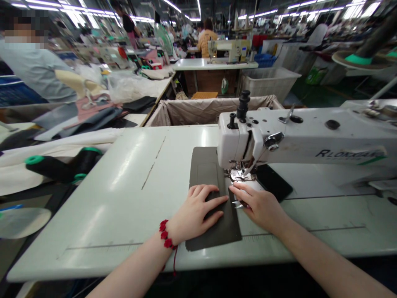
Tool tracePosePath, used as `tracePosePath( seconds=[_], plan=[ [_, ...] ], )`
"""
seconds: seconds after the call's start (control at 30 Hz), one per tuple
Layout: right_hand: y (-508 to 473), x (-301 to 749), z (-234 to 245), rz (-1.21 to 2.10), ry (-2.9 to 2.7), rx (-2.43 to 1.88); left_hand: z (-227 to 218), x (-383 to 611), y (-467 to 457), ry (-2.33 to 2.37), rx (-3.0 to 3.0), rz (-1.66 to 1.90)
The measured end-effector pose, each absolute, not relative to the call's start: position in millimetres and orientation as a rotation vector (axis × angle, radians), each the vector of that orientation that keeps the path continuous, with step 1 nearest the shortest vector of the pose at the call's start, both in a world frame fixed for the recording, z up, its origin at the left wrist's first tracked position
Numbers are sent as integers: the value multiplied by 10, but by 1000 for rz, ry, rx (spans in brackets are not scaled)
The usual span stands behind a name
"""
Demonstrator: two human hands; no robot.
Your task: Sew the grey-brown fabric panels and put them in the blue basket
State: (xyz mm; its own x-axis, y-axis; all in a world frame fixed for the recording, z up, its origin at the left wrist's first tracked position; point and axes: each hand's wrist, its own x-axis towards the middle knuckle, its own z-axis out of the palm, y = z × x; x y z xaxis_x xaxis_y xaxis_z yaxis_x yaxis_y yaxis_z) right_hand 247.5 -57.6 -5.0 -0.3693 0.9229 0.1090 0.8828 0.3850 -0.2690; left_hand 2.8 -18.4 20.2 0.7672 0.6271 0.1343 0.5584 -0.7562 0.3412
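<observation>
A dark grey fabric panel lies flat on the white sewing table, running under the presser foot of a white sewing machine. My left hand rests flat on the panel, fingers spread, a red bead bracelet on the wrist. My right hand sits at the panel's right edge just before the presser foot, fingers curled around small metal snips.
A black piece lies under the machine arm. Black thread cones lie at the left. A cloth-lined bin stands behind the table. Another person in grey works at far left; more machines and workers fill the background.
</observation>
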Motion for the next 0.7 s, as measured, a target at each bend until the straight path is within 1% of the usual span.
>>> tracePosePath(
  seconds=[0.7],
  plan=[
    [-579,2476,-44,262,-2395,-1602,123,27,-149,949,2661,366]
  ],
)
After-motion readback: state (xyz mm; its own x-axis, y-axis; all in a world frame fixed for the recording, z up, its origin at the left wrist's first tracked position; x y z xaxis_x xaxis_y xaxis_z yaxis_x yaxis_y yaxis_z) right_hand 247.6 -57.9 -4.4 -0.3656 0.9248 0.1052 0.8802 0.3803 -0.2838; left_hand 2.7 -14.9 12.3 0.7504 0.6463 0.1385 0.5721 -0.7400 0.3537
